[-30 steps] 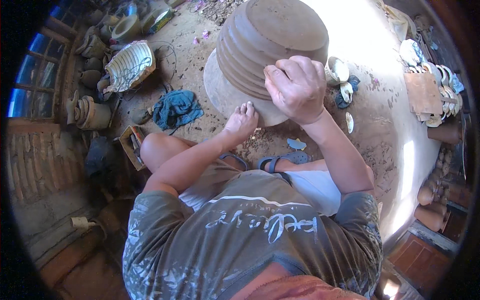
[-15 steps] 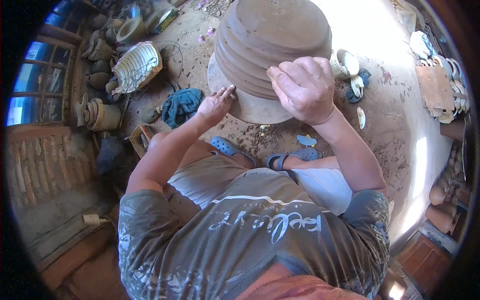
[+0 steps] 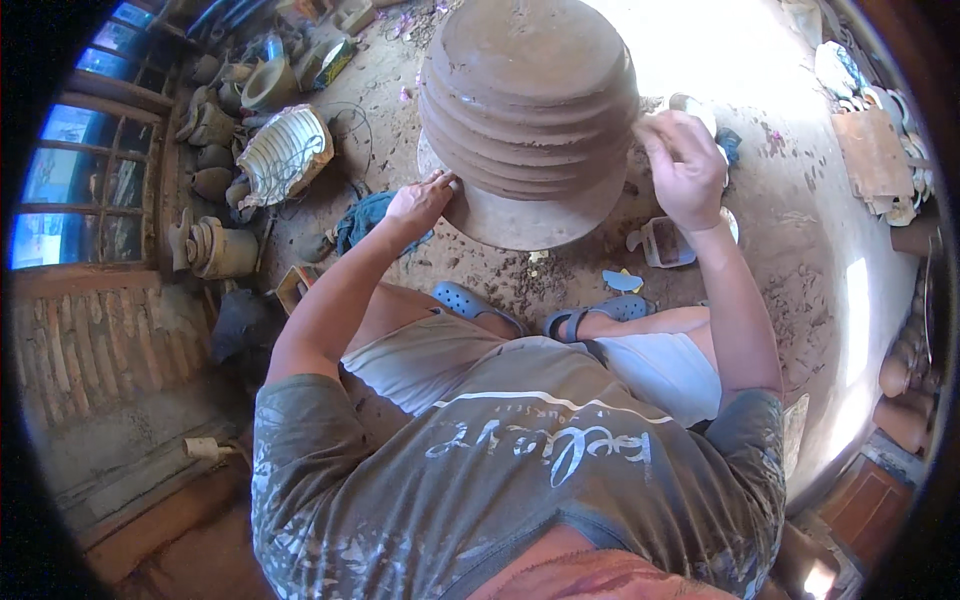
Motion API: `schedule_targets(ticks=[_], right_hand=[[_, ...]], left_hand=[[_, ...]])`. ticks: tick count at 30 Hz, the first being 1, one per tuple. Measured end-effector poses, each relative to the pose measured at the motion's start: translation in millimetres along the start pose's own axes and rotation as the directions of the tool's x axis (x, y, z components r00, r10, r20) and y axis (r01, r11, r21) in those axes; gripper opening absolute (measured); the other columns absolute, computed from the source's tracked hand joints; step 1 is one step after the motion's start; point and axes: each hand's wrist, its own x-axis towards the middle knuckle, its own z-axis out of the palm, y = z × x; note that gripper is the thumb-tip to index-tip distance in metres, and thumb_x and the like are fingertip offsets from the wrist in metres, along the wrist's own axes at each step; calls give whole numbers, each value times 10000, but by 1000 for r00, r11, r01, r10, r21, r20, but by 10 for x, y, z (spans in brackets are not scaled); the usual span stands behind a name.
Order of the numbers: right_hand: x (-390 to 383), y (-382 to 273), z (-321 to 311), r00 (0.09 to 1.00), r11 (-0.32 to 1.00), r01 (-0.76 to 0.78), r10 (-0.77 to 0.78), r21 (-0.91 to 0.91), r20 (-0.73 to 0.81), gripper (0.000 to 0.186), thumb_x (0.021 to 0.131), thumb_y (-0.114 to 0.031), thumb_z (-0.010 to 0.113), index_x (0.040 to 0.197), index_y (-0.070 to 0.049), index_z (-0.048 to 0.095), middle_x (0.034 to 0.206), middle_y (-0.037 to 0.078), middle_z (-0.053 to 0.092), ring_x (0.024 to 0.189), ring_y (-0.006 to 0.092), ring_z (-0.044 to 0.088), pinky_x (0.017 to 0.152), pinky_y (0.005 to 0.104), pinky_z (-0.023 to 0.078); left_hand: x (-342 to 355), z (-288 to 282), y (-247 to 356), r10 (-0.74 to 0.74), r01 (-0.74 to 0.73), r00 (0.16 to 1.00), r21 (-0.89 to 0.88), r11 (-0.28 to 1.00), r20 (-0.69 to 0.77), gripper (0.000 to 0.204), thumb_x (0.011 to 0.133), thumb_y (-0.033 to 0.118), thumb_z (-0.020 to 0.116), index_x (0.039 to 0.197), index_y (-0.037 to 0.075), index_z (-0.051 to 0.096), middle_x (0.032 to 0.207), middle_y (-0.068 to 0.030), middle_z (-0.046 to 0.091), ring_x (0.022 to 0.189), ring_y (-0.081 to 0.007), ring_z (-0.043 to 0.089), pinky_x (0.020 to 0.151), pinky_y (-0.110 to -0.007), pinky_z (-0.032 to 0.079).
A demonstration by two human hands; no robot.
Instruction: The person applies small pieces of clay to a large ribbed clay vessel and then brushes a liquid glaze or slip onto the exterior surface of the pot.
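Note:
A large brown clay vessel (image 3: 530, 100) with ridged sides stands on a round, pale, clay-smeared disc (image 3: 530, 225) in front of my knees. Its broad top is smooth and flat. My left hand (image 3: 420, 205) reaches to the near left edge of the disc, fingers stretched forward at the rim, and nothing shows in it. To the right of the vessel, apart from its wall, my right hand (image 3: 688, 170) is raised with curled fingers and thumb pinched together. Motion blurs its fingertips, so whatever they may hold cannot be made out.
A dark teal cloth (image 3: 365, 220) lies left of the disc. A clear plastic container (image 3: 668, 245) and a blue-white shard (image 3: 622, 281) rest on the dirt floor at right. A ribbed white mould (image 3: 287, 155) and several pots (image 3: 222, 248) line the window wall.
My right hand has moved right, away from the vessel's side, uncovering its ridges. The left hand stays at the disc's edge. The whole view has shifted slightly.

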Motion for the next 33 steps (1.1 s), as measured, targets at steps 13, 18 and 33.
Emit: schedule_targets(ticks=[13, 18, 33], right_hand=[[292, -315, 213, 500, 249, -767, 810, 592, 307, 141, 935, -112, 756, 978, 22, 744, 788, 7, 653, 650, 52, 537, 553, 229, 407], [348, -174, 267, 415, 154, -802, 839, 577, 353, 106, 942, -144, 755, 934, -58, 693, 813, -9, 628, 658, 53, 511, 566, 225, 406], [334, -560, 426, 406, 201, -796, 877, 571, 257, 107, 935, -116, 755, 921, -39, 681, 796, 10, 628, 648, 65, 539, 533, 230, 434]], left_hand=[[-51, 556, 926, 158, -122, 965, 172, 977, -210, 217, 904, 164, 659, 1096, 64, 662, 1433, -398, 518, 1078, -456, 681, 709, -478, 641], [125, 530, 1607, 241, -223, 943, 105, 969, -227, 237, 885, 190, 698, 1087, 71, 662, 1399, -414, 532, 1059, -524, 688, 684, -507, 642], [1641, 496, 2443, 390, -435, 878, -121, 892, -278, 215, 886, 227, 720, 1006, 56, 768, 1141, -265, 748, 1069, -341, 750, 958, -575, 555]])
